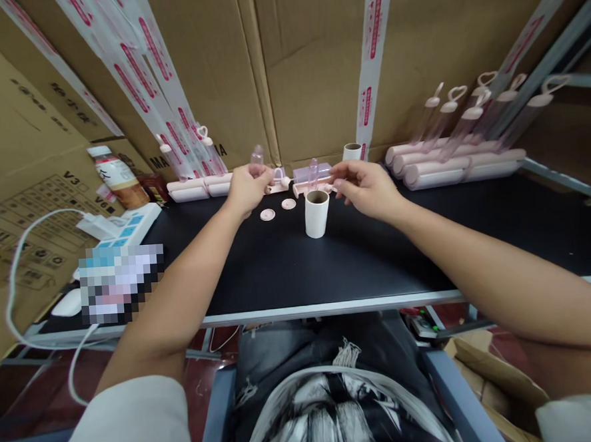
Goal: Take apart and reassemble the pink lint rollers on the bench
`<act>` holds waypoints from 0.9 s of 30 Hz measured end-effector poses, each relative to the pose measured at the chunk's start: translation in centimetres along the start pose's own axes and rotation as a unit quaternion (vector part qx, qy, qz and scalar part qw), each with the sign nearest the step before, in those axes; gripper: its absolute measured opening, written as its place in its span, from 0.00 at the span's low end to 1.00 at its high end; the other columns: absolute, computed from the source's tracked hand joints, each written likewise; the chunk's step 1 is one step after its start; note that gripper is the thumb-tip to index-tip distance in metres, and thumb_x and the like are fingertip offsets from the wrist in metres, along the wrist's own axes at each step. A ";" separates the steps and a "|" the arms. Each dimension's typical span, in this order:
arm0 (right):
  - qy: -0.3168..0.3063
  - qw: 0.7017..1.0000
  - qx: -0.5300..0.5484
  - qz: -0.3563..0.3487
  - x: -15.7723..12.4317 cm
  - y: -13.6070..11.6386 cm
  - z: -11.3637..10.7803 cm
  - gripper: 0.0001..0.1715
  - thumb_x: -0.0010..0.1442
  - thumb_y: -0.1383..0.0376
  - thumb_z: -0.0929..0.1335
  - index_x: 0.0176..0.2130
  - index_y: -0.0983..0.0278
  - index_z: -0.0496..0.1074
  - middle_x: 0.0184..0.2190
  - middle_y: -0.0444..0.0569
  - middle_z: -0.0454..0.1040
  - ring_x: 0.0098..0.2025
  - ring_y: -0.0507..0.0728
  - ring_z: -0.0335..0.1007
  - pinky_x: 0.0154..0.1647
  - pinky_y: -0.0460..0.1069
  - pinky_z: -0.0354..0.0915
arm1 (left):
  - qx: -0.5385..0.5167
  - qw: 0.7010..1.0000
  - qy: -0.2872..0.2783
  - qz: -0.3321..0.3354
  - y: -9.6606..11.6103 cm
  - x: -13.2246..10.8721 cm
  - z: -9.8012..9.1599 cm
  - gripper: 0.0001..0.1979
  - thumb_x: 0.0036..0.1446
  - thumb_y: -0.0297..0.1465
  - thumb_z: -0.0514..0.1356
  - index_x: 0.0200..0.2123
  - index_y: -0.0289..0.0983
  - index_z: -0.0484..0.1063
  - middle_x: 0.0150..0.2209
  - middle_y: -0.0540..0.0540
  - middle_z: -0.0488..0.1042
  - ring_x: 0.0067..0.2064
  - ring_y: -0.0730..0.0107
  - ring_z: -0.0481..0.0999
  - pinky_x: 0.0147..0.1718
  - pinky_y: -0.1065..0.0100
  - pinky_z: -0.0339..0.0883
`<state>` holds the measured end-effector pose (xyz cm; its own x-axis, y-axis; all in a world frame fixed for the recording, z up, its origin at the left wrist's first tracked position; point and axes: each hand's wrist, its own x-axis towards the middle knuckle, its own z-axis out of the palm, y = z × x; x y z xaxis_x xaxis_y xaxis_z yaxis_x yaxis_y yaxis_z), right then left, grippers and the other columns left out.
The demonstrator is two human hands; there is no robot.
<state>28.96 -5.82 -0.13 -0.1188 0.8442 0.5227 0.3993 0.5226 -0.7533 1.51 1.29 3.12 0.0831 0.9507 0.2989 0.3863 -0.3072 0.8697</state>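
Observation:
My left hand (251,189) is closed, thumb and fingers pinched together beside a small pink loop-shaped piece (279,175); its fingers partly hide what they grip. My right hand (366,187) has curled fingers at some small pink parts (327,188); what lies between its fingertips is hard to make out. Between the hands stands a white cardboard tube (316,217), upright with a brown inside. A translucent pink piece (314,172) shows at its far rim, in it or behind it. Two round pink discs (268,215) lie left of the tube, below my left hand.
Pink cylinders (465,172) with clear tubes and heart-loop tops stand at the right rear; similar cylinders (188,189) are at the left rear. Another white tube (352,152) stands behind. A power strip (121,238), a bottle (120,178) and cables occupy the left. Cardboard (306,60) walls the back.

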 end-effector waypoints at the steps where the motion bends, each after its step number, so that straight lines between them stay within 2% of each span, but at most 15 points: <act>1: 0.028 0.998 -0.016 -0.048 -0.2 -0.4 -0.1 0.16 0.68 0.60 0.72 0.54 0.61 0.78 0.44 0.52 0.82 0.35 0.56 0.77 0.35 0.52 0.75 | -0.071 0.997 -0.009 -0.016 0.9 -0.6 -0.2 0.08 0.63 0.34 0.67 0.35 0.35 0.76 0.29 0.48 0.77 0.25 0.76 0.70 0.25 0.73 0.60; 3: 0.062 0.987 -0.058 -0.140 -0.6 -1.5 -0.2 0.20 0.69 0.57 0.73 0.57 0.58 0.78 0.47 0.52 0.82 0.37 0.58 0.76 0.40 0.55 0.75 | -0.190 0.979 -0.063 -0.032 2.6 -2.1 -0.3 0.12 0.59 0.36 0.71 0.35 0.36 0.75 0.28 0.50 0.75 0.23 0.78 0.69 0.21 0.74 0.58; 6: 0.065 0.965 -0.107 -0.232 -1.4 -2.9 0.1 0.25 0.68 0.51 0.74 0.61 0.54 0.78 0.43 0.51 0.80 0.36 0.59 0.73 0.42 0.58 0.75 | -0.277 0.949 -0.148 -0.033 4.8 -4.9 0.3 0.18 0.51 0.39 0.77 0.34 0.36 0.74 0.26 0.52 0.74 0.23 0.79 0.70 0.21 0.75 0.61; 9: 0.060 0.944 -0.119 -0.301 -2.2 -3.7 0.7 0.26 0.69 0.46 0.74 0.61 0.51 0.79 0.40 0.50 0.76 0.38 0.59 0.72 0.43 0.58 0.75 | -0.293 0.931 -0.219 -0.017 5.8 -7.1 1.7 0.23 0.50 0.46 0.78 0.34 0.36 0.75 0.26 0.52 0.75 0.23 0.79 0.71 0.21 0.75 0.61; 13: 0.075 0.921 -0.091 -0.372 -3.0 -4.2 1.3 0.22 0.71 0.48 0.73 0.62 0.47 0.79 0.42 0.50 0.72 0.43 0.60 0.74 0.45 0.58 0.76 | -0.259 0.930 -0.258 0.022 5.7 -8.5 3.1 0.30 0.52 0.58 0.75 0.34 0.37 0.74 0.22 0.53 0.71 0.20 0.78 0.67 0.19 0.73 0.60; 16: 0.116 0.929 -0.083 -0.341 -3.2 -4.6 1.0 0.24 0.71 0.42 0.70 0.57 0.50 0.81 0.47 0.54 0.74 0.51 0.66 0.75 0.54 0.65 0.76 | -0.211 0.944 -0.243 0.074 5.5 -8.7 3.1 0.33 0.55 0.65 0.69 0.36 0.39 0.70 0.19 0.57 0.65 0.18 0.79 0.63 0.18 0.72 0.57; 18: 0.131 0.942 -0.068 -0.300 -3.2 -4.8 0.5 0.27 0.71 0.38 0.68 0.53 0.53 0.80 0.52 0.57 0.76 0.56 0.70 0.76 0.58 0.69 0.74 | -0.204 0.950 -0.216 0.096 5.5 -8.7 2.6 0.33 0.57 0.65 0.66 0.37 0.40 0.68 0.22 0.56 0.67 0.20 0.77 0.66 0.21 0.72 0.61; 19: 0.121 0.951 -0.057 -0.279 -3.1 -4.8 0.3 0.28 0.71 0.38 0.68 0.52 0.54 0.80 0.52 0.57 0.77 0.55 0.69 0.77 0.58 0.68 0.74 | -0.208 0.951 -0.201 0.105 5.6 -8.6 2.3 0.33 0.59 0.65 0.65 0.38 0.40 0.68 0.25 0.55 0.70 0.23 0.76 0.70 0.23 0.72 0.65; 21: 0.066 0.966 -0.044 -0.246 -3.1 -4.8 0.0 0.25 0.70 0.40 0.69 0.49 0.56 0.79 0.46 0.55 0.81 0.47 0.65 0.80 0.51 0.62 0.76 | -0.212 0.954 -0.165 0.130 5.6 -8.4 1.8 0.32 0.61 0.65 0.64 0.39 0.40 0.71 0.31 0.51 0.75 0.30 0.74 0.76 0.29 0.71 0.70; 23: -0.007 0.974 -0.048 -0.222 -3.2 -4.9 0.1 0.24 0.69 0.41 0.72 0.45 0.58 0.79 0.38 0.51 0.82 0.38 0.61 0.79 0.44 0.56 0.75 | -0.219 0.954 -0.124 0.162 5.7 -8.2 1.4 0.32 0.60 0.65 0.65 0.40 0.40 0.74 0.33 0.50 0.76 0.35 0.71 0.78 0.32 0.71 0.71; 25: -0.057 0.974 -0.055 -0.210 -3.4 -5.1 0.5 0.26 0.68 0.40 0.72 0.41 0.59 0.79 0.33 0.50 0.81 0.33 0.58 0.76 0.39 0.53 0.73 | -0.240 0.950 -0.106 0.169 5.7 -8.1 1.2 0.32 0.58 0.65 0.65 0.43 0.41 0.75 0.29 0.52 0.73 0.32 0.71 0.77 0.28 0.71 0.67; 27: -0.077 0.976 -0.048 -0.200 -3.6 -5.5 1.1 0.28 0.69 0.38 0.71 0.39 0.60 0.80 0.32 0.49 0.81 0.31 0.56 0.74 0.37 0.51 0.71 | -0.266 0.943 -0.117 0.163 5.7 -8.2 1.2 0.33 0.57 0.66 0.66 0.44 0.43 0.73 0.24 0.54 0.69 0.26 0.72 0.73 0.22 0.71 0.62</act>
<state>26.22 -11.61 1.67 -0.4153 0.5862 0.6956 0.3747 0.8070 -0.4564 4.15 -8.24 5.18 0.3422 0.7662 0.5439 -0.2048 -0.5041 0.8390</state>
